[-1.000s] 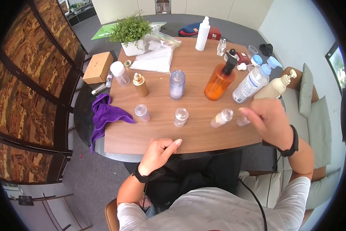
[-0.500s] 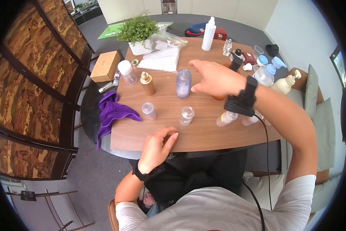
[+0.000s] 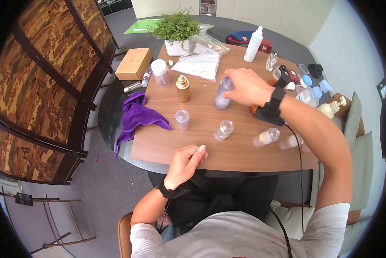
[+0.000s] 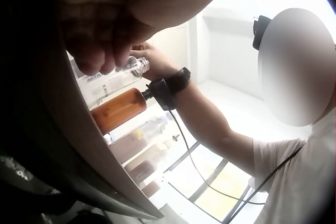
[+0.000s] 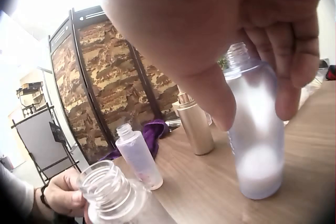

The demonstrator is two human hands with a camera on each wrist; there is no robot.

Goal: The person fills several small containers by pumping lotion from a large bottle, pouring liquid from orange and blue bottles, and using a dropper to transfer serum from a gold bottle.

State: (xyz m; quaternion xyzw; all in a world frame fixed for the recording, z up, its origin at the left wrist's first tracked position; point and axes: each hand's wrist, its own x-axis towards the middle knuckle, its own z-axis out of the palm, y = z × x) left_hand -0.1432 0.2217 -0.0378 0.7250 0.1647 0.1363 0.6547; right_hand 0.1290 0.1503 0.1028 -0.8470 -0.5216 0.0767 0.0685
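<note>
Camouflage-patterned folding screen (image 3: 51, 73) along the left. Wood-grain tabletop (image 3: 156, 144) across the middle. At far left on it, potted plant (image 3: 176, 28); at left, crumpled purple cloth (image 3: 139, 118), partly over the edge. Right hand (image 3: 246, 86) above mid-table, gripping the blue-tinted bottle near its top, thumb on one side, fingers on the other. Left hand (image 3: 184, 165) at the near edge, fingers loosely curled, nothing held. At far right, white spray bottle (image 3: 253, 46). Right of the grip, amber bottle (image 4: 118, 111), partly hidden in head view. Blue-tinted bottle (image 3: 223, 96) upright on the tabletop, uncapped, whitish low inside. To its left, gold bottle (image 3: 183, 90). Nearer, small clear bottle (image 3: 224, 131), open-necked.
</note>
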